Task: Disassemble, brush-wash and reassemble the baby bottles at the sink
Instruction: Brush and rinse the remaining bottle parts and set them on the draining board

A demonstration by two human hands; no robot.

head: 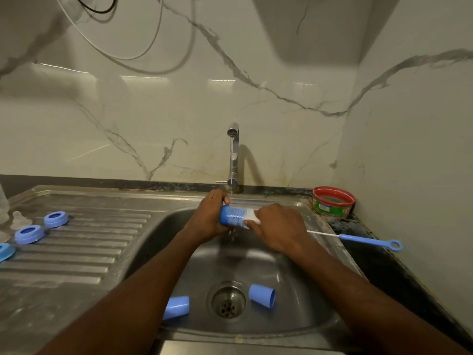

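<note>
Under the running tap [233, 155], the left hand [208, 219] grips a blue cap [226, 215] — the right hand [277, 230] grips the bottle brush [239, 217] inside it.

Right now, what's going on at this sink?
A person is washing baby bottle parts under the running tap. The left hand holds a blue cap on its side in the stream, while the right hand works a bottle brush into it. Two more blue caps lie in the sink by the drain. Blue rings and clear teats sit on the draining board. A thin blue brush lies on the right.
</note>
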